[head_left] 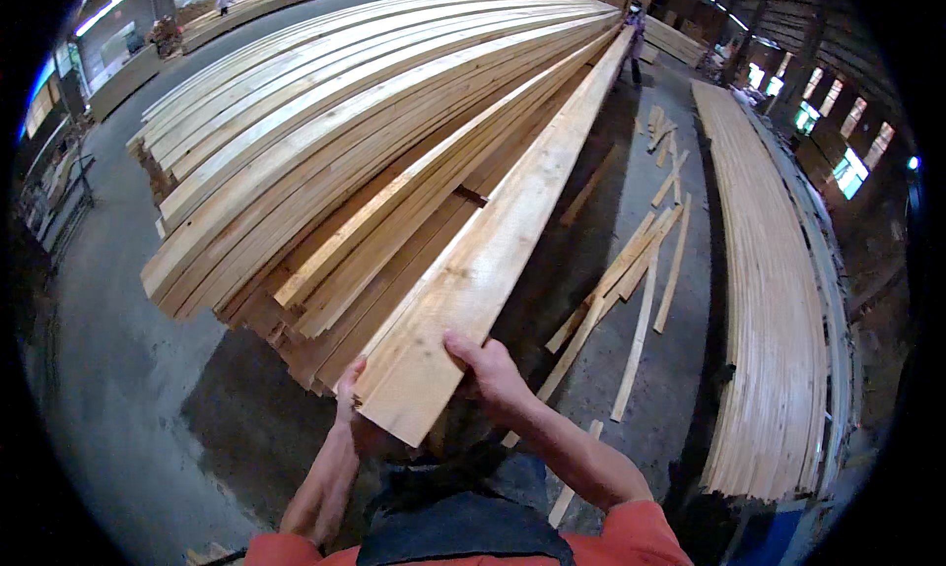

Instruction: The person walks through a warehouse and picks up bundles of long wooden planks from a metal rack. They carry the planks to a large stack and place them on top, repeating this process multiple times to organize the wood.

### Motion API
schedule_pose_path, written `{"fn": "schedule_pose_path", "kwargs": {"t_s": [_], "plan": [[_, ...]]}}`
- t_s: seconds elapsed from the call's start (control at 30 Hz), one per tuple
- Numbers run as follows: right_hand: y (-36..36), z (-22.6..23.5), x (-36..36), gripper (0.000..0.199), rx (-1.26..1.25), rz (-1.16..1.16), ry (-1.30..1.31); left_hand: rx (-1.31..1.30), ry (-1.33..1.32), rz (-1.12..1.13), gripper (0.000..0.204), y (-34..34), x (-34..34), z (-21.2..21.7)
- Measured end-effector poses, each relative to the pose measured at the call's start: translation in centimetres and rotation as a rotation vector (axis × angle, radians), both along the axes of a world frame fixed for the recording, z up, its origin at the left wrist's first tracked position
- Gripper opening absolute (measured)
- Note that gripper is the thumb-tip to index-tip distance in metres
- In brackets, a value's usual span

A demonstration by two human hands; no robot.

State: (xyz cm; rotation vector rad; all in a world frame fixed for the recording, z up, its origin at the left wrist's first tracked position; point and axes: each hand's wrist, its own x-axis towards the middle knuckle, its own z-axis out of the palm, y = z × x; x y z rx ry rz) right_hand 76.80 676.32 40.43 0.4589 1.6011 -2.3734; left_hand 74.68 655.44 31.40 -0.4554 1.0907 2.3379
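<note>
- Left fingers (352, 374) were clamped on a board (493, 261)
- Right fingers (476, 354) gripped its opposite edge
- Stack (325, 123) lay beyond the left fingers, strips (673, 264) beyond the right

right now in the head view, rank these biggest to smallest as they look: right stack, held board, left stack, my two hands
1. Left stack
2. Right stack
3. Held board
4. Left hand and right hand, unranked: the left is partly hidden
</note>
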Motion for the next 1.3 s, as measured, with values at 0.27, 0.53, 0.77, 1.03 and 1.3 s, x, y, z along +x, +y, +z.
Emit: {"fn": "schedule_pose_path", "kwargs": {"t_s": [0.27, 0.53, 0.77, 1.03, 1.3], "plan": [[-6.2, -5.4, -6.8, 0.049, 0.074, 0.126, -0.179, 0.134, -0.068, -0.003, 0.063, -3.1, -4.2, -5.8], [-2.4, -9.9, -9.8, 0.078, -0.110, 0.125, -0.200, 0.225, -0.094, 0.160, 0.062, -7.3, -4.5, -10.0], [-6.3, -16.7, -15.1, 0.065, -0.422, -0.520, -0.224, 0.335, -0.111, 0.362, 0.061, -7.7, -3.2, -11.1], [-11.2, -19.5, -18.2, 0.064, -0.641, -0.508, -0.185, 0.442, -0.114, 0.530, 0.060, -9.9, -4.8, -11.6], [-14.3, -16.9, -22.5, 0.082, -0.405, -0.592, -0.140, 0.187, 0.073, 0.547, 0.060, -11.3, -3.8, -18.6]]}}
